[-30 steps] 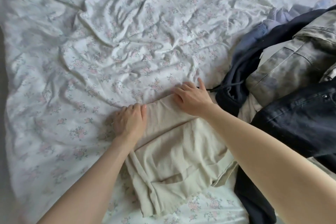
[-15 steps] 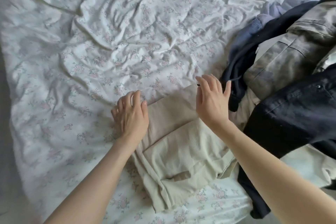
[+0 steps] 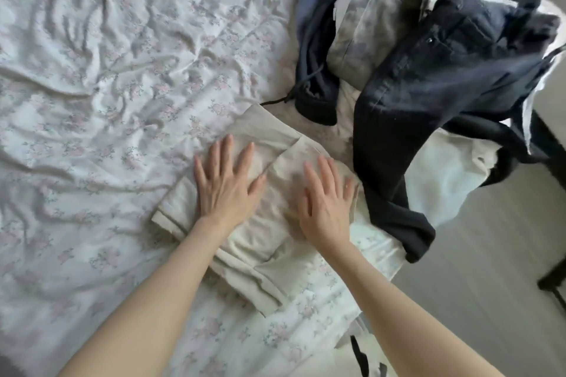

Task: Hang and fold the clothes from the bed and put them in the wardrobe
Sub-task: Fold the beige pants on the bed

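On the floral bedsheet (image 3: 92,95), near the bed's right edge, the folded beige garment (image 3: 260,242) lies under both palms. Change vs 0.5 s ago: right hand (image 3: 326,203) has left the garment's far corner and come down flat beside left hand (image 3: 225,185); both now press with fingers spread and straight, holding nothing. Judgement: fold complete, being smoothed; 1 item nearly ready for the wardrobe. Pile of dark clothes (image 3: 428,64) just right remains unfolded. No legible labels or writing.
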